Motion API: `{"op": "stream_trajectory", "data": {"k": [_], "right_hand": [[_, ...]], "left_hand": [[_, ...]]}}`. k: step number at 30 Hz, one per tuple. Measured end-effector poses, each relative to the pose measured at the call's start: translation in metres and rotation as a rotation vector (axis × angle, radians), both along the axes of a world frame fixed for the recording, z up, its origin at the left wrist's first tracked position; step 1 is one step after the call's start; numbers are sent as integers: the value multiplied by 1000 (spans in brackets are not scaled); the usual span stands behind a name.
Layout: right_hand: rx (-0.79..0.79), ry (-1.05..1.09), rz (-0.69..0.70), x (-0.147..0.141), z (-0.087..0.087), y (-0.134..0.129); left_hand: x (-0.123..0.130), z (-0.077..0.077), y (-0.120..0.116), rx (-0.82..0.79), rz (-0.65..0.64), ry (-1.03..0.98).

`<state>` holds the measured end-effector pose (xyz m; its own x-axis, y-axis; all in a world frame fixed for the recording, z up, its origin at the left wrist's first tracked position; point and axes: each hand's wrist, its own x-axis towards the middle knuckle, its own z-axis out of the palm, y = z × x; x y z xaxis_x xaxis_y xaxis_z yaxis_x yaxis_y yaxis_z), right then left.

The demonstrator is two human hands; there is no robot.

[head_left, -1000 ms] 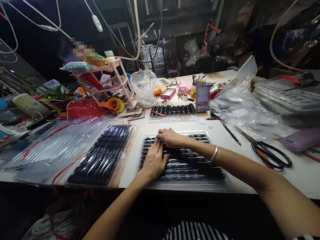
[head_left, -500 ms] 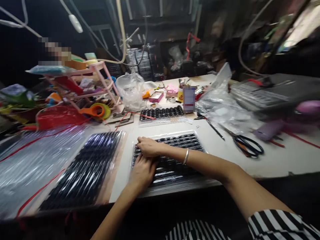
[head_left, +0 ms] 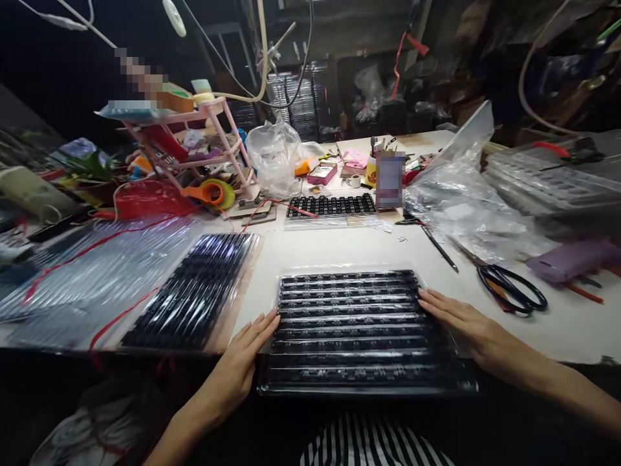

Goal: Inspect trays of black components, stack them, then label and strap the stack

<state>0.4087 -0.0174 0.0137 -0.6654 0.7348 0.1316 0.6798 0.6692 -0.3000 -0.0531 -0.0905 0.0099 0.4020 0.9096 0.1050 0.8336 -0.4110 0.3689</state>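
text: none legible; tray [head_left: 349,323] markings: too small to read; table items: blurred or unreadable

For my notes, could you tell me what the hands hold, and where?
The clear tray of black strips, by its two side edges: left hand flat against the left edge, right hand against the right.

The tray [head_left: 359,330] is flanked by the left hand [head_left: 242,362] and right hand [head_left: 460,323]. Scissors [head_left: 512,291] are found right of the right-hand grip, a second tray [head_left: 194,291] left of the left-hand one

Cluttered white worktable [head_left: 339,246] before dark shelving [head_left: 301,103].
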Motion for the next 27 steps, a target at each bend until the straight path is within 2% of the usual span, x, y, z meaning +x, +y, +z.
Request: {"op": "stream_trajectory", "data": {"k": [4,7,9,14,16,19,21,23,25,27], "right_hand": [[-5,-59,-2,6,2,-32],[50,-32,-30,0,2,-37],[64,-41,-15,-3,0,-35],[153,19,36,3,-10,-26],[109,110,26,6,-7,-15],[0,239,-123,1,15,15],[19,291,-342,-13,36,39],[40,323,-533,-30,54,60],[-7,340,-588,-45,63,75],[-134,307,-579,-54,58,82]], "left_hand": [[5,-16,-14,121,49,83],[9,-28,-12,269,91,43],[10,-32,-9,296,86,21],[4,-26,-7,300,38,-84],[4,-18,1,293,33,-208],[11,5,35,284,179,-431],[19,24,71,330,365,-486],[25,40,107,358,453,-477],[28,49,133,326,513,-434],[28,47,144,245,551,-359]]}}
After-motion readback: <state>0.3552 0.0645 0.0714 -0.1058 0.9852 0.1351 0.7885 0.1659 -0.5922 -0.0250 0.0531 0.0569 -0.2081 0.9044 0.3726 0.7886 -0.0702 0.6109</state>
